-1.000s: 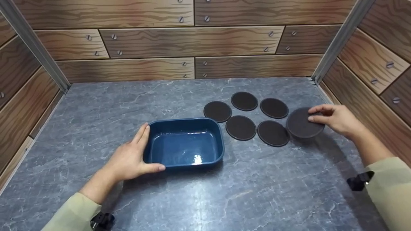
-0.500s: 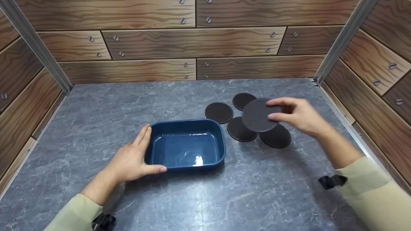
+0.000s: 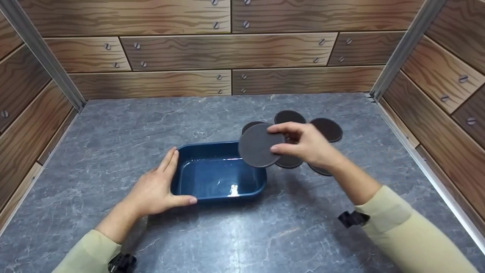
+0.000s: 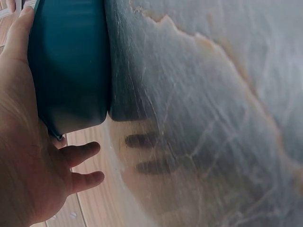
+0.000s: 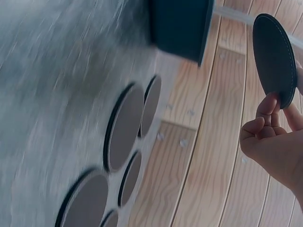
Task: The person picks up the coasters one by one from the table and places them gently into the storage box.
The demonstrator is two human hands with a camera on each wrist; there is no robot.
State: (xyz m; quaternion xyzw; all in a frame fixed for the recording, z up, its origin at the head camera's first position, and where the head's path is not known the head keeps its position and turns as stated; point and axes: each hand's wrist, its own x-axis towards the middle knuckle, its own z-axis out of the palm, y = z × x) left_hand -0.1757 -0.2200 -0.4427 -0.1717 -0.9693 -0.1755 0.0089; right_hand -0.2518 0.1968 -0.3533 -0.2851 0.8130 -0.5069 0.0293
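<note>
Head view: I observe the left hand (image 3: 153, 189) spread wide, straight fingers along the side of a blue container (image 3: 204, 176) and thumb at its near rim, just right of that hand. The right hand (image 3: 312, 146) pinches a dark disc (image 3: 257, 148), which I see raised off the table (image 3: 227, 235); five similar discs (image 3: 326, 129) lie below and beyond that hand.

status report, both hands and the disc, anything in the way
Left hand against the blue dish. Right hand pinching a dark disc, held up, apart from the dish. Nothing seen between disc and dish.
</note>
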